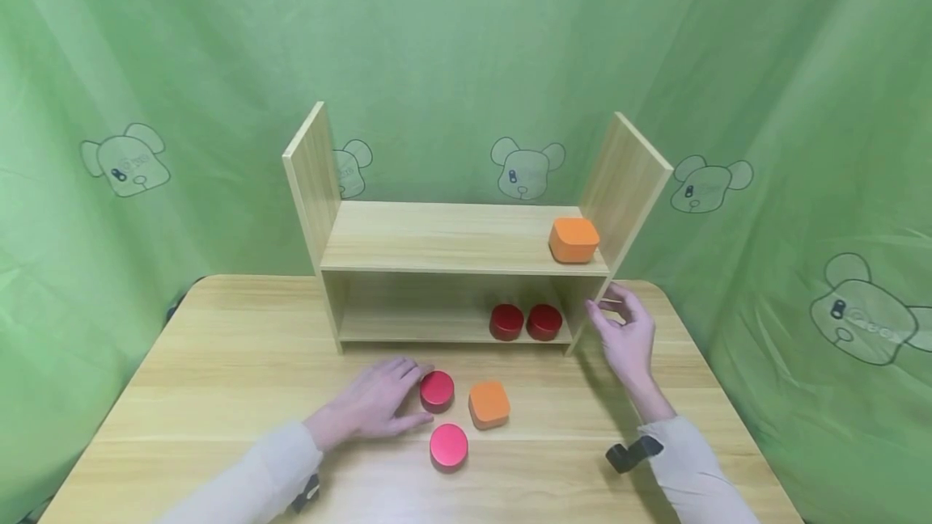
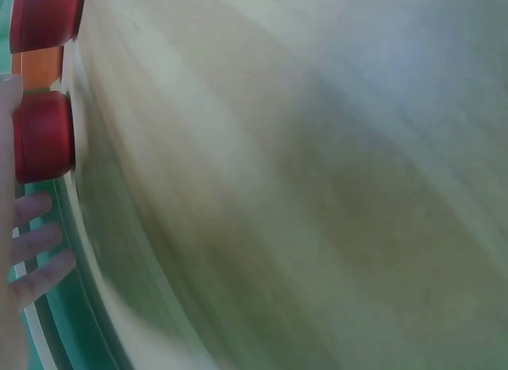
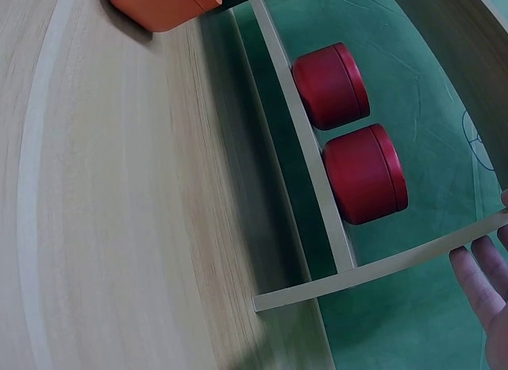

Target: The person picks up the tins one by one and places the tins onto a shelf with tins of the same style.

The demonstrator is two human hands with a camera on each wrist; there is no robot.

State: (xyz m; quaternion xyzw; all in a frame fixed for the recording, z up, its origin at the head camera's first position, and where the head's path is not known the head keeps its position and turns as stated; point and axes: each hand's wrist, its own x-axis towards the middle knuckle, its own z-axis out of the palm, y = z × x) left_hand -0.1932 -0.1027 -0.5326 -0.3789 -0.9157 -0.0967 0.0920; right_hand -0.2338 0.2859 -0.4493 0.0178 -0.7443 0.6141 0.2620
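Observation:
My right hand holds the right side panel of a small two-tier wooden shelf, thumb at the front edge and fingers along the outer face. In the right wrist view, fingers lie against that panel. My left hand is low over the table, fingers spread beside a round red tin; whether they touch it I cannot tell. Another round red tin stands nearer me. To the right is a rounded-square orange tin. The left wrist view shows loose, extended fingers past a red tin.
Two red tins stand side by side on the lower board, towards its right end. An orange tin is on the upper board by the right panel. The wooden table backs onto a green curtain with bear prints.

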